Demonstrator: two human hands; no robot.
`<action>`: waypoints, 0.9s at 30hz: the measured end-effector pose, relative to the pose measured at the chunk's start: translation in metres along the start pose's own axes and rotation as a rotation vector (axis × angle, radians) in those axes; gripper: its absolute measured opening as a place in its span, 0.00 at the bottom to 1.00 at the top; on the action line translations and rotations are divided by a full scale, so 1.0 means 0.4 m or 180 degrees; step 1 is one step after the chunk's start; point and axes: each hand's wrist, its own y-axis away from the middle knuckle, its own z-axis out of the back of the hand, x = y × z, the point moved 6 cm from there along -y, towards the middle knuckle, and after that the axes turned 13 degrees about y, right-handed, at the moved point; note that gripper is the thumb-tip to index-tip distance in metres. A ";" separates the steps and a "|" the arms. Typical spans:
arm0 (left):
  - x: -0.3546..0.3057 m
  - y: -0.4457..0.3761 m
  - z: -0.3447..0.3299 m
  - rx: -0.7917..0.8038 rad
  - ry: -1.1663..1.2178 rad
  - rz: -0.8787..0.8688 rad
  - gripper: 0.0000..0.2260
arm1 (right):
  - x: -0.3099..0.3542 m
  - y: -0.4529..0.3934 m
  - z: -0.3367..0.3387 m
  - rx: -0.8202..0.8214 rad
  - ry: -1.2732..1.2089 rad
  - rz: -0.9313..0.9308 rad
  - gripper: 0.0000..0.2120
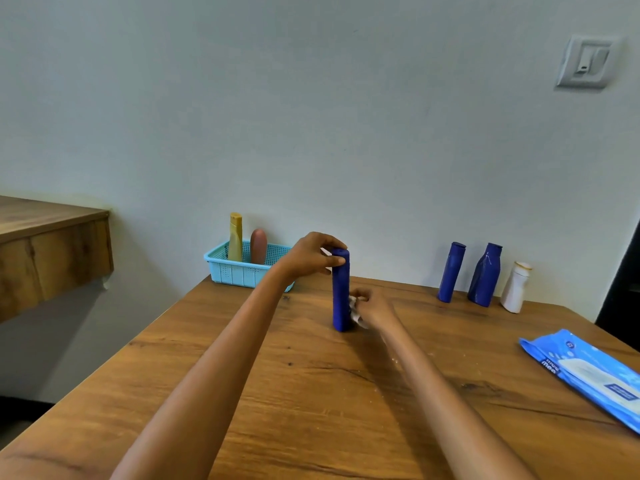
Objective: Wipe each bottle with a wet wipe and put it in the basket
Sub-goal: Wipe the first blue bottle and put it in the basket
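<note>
my left hand (313,256) pinches the cap of the upright tall blue plastic bottle (341,292); right hand (372,308) holds a white wet wipe (355,311) against its lower side; light-blue mesh basket (242,268) sits far-left.

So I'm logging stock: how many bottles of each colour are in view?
Blue: 3, one held by the left hand at, two by the wall
White: 1
Yellow: 1, in the basket
Brown: 1, in the basket
Total: 6
</note>
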 end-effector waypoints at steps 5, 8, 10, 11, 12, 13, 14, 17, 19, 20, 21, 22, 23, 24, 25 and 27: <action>0.007 -0.004 0.010 -0.0506 0.0095 0.0066 0.12 | 0.017 0.002 0.008 -0.0131 -0.0110 0.0052 0.15; 0.019 -0.007 0.017 -0.0735 0.0183 0.0177 0.11 | 0.054 0.007 0.052 -0.0570 -0.0829 0.0333 0.13; 0.021 -0.007 0.017 -0.0882 0.0165 0.0235 0.10 | 0.080 0.022 0.090 -0.0853 -0.1198 0.0494 0.11; 0.022 -0.007 0.020 -0.0996 0.0219 0.0253 0.10 | 0.092 0.030 0.103 -0.0952 -0.1332 0.0576 0.10; 0.021 -0.006 0.024 -0.1115 0.0314 0.0264 0.10 | 0.103 0.035 0.111 -0.1041 -0.1404 0.0652 0.08; 0.020 -0.005 0.030 -0.1226 0.0434 0.0277 0.10 | 0.110 0.038 0.116 -0.1121 -0.1419 0.0700 0.08; 0.019 -0.003 0.036 -0.1321 0.0548 0.0297 0.11 | 0.113 0.039 0.117 -0.1186 -0.1382 0.0717 0.07; 0.016 0.000 0.060 -0.1530 0.0653 0.0310 0.11 | 0.098 0.026 0.097 -0.1179 -0.1141 0.0681 0.09; 0.014 0.006 0.073 -0.1620 0.0683 0.0314 0.12 | 0.079 0.016 0.073 -0.1009 -0.0922 0.0597 0.10; 0.014 0.009 0.079 -0.1670 0.0741 0.0321 0.12 | 0.067 0.010 0.060 -0.0915 -0.0834 0.0542 0.10; 0.014 0.012 0.085 -0.1726 0.0820 0.0326 0.12 | 0.054 0.006 0.050 -0.0833 -0.0769 0.0470 0.10; 0.013 0.015 0.091 -0.1782 0.0904 0.0332 0.12 | 0.040 0.004 0.042 -0.0768 -0.0721 0.0368 0.10; 0.014 0.018 0.097 -0.1828 0.0996 0.0336 0.12 | 0.025 0.000 0.034 -0.0722 -0.0708 0.0251 0.10; 0.015 0.019 0.103 -0.1861 0.1103 0.0332 0.11 | 0.010 -0.004 0.027 -0.0686 -0.0728 0.0144 0.10; 0.017 0.020 0.109 -0.1885 0.1207 0.0325 0.11 | -0.003 -0.007 0.022 -0.0666 -0.0757 0.0064 0.09; 0.015 0.021 0.119 -0.1913 0.1293 0.0300 0.11 | -0.021 -0.011 0.020 -0.0702 -0.0856 -0.0018 0.08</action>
